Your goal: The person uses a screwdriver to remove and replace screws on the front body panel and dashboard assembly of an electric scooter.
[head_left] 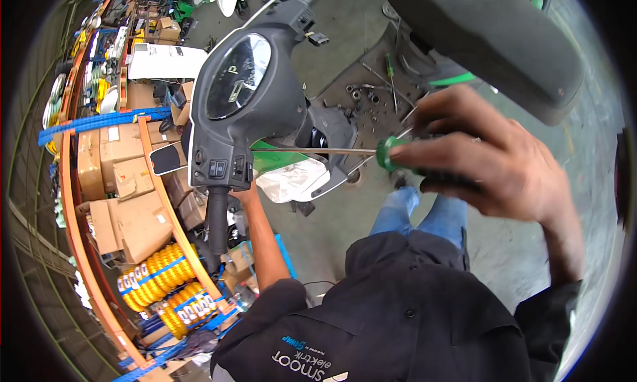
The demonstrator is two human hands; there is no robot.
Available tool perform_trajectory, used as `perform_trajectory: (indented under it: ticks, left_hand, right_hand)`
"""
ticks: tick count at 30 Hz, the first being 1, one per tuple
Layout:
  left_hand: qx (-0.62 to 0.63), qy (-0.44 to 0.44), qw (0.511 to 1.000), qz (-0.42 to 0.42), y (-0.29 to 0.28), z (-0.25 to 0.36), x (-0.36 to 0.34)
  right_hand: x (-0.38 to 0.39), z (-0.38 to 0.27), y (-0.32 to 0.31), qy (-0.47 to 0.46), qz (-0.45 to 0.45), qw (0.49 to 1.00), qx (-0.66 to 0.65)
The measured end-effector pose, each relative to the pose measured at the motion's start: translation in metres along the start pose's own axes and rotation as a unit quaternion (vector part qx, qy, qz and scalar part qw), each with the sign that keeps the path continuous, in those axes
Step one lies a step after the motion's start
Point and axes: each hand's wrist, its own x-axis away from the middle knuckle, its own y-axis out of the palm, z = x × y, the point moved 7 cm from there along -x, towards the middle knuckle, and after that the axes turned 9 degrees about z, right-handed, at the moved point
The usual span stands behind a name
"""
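Observation:
My right hand (491,153) is closed around a screwdriver with a green handle (387,152). Its long thin shaft (332,151) points left, level, toward the underside of the scooter's handlebar cover (282,96); where the tip ends is hard to see. My left forearm (263,229) reaches up behind the handlebar grip (217,219), which hides that hand's fingers. The dark round display (239,76) and the switch buttons (225,168) sit on the cover's face. Below the shaft is a white and green body panel (292,179).
Several loose tools and small parts, one a green-handled screwdriver (390,67), lie on the scooter's floorboard (348,76). A dark seat (491,37) overhangs at upper right. On the left stand orange-and-blue racks (159,176) with cardboard boxes (136,226) and yellow coils (159,276).

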Motion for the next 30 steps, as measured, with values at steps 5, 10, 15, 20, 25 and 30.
perform_trajectory:
  ticks: [5,10,15,20,25,30]
  left_hand:
    - [0.277,-0.183,0.943,-0.015,0.028,0.004,0.002]
    - [0.422,-0.244,0.873,-0.012,0.049,0.01,-0.012]
    - [0.495,-0.264,0.828,0.0,0.053,0.009,-0.031]
    - [0.537,-0.278,0.797,0.004,0.06,0.007,-0.032]
    - [0.559,-0.284,0.779,0.003,0.064,0.003,-0.031]
    - [0.587,-0.288,0.756,-0.002,0.073,0.014,-0.03]
  right_hand:
    - [0.058,0.05,0.016,0.215,0.237,0.945,-0.064]
    - [0.082,0.047,0.039,0.304,0.35,0.846,-0.262]
    - [0.076,0.041,0.024,0.406,0.165,0.891,-0.116]
    - [0.08,0.035,0.036,0.295,0.22,0.91,-0.192]
    - [0.085,0.037,0.043,0.437,0.196,0.864,-0.155]
    - [0.078,0.018,0.035,0.289,0.266,0.909,-0.137]
